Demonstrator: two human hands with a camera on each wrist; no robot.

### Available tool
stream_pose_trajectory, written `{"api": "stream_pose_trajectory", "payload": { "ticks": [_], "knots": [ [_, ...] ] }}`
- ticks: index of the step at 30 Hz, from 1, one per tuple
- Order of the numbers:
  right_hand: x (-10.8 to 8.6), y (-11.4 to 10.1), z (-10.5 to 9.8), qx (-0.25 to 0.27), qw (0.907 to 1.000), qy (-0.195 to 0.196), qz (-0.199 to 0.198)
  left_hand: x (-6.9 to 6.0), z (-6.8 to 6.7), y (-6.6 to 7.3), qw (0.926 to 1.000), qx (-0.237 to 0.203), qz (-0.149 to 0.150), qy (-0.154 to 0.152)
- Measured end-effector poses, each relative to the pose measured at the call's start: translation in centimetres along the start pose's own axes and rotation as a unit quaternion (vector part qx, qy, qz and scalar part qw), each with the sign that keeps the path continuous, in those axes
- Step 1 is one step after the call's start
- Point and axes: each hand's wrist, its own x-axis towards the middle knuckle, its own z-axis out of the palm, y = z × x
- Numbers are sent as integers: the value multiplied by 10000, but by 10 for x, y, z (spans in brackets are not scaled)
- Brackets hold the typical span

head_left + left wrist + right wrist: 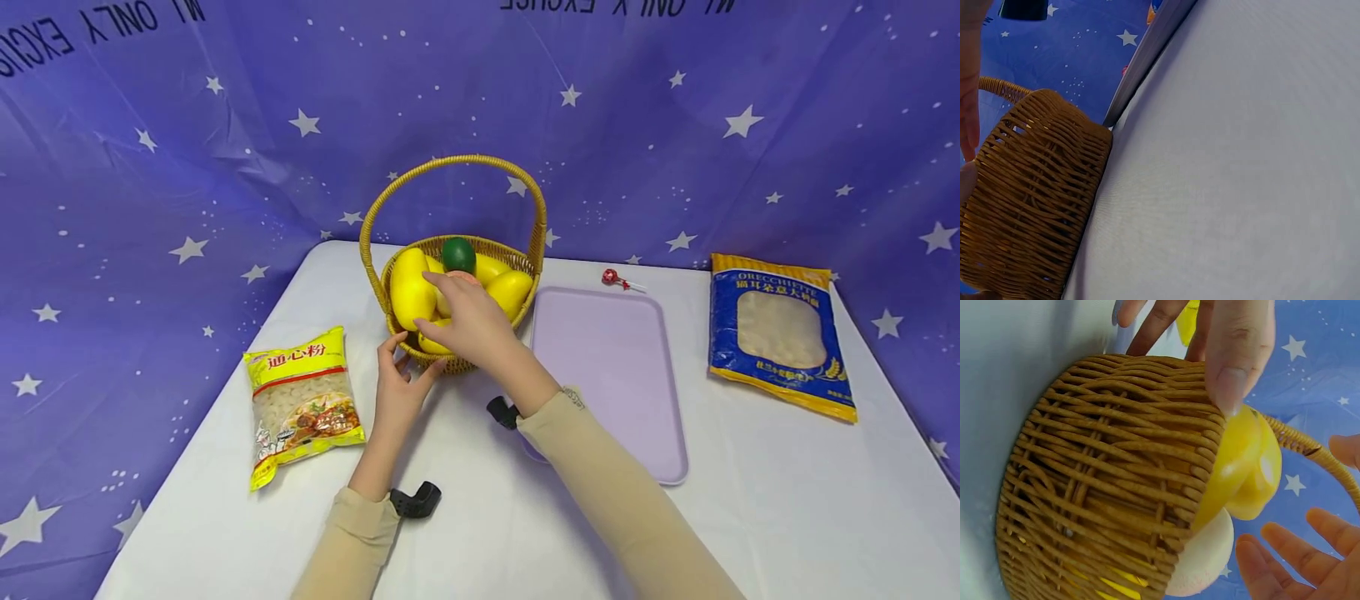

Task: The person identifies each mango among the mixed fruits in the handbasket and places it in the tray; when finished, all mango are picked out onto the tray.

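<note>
A wicker basket (457, 367) with a tall arched handle stands near the back of the table, filled with several yellow, mango-like fruits (409, 287). Among them are a dark green fruit (459, 254) and a pale pinkish round one (1207, 556), partly covered. My left hand (397, 396) holds the basket's near left side, its thumb against the rim in the right wrist view. Over the fruit, my right hand (476, 325) reaches in with fingers spread. The right wrist view shows those fingers apart, with nothing between them. The left wrist view shows mostly basket weave and tablecloth.
A lilac tray (600, 375) lies right of the basket, under the right forearm. Behind it is a red lollipop (611, 277). One yellow pasta bag (303, 404) lies at left, a blue pasta bag (780, 333) at far right. A starry purple cloth (465, 100) hangs behind.
</note>
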Motion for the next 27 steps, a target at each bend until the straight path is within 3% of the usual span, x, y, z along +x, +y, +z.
{"api": "stream_pose_trajectory", "payload": {
  "ticks": [10,19,23,27],
  "knots": [
    [13,-4,17,256,9996,-105,113,-3,-4,0,9999,-2,-53,87],
    [25,-15,30,-156,9972,-467,568,-3,-5,-4,10000,-22,-54,75],
    [29,-18,33,-305,9970,-348,625,-1,-3,-3,9999,-37,90,24],
    [30,-19,37,-194,9971,-231,705,-1,-1,-1,10000,42,43,-42]
  ]
}}
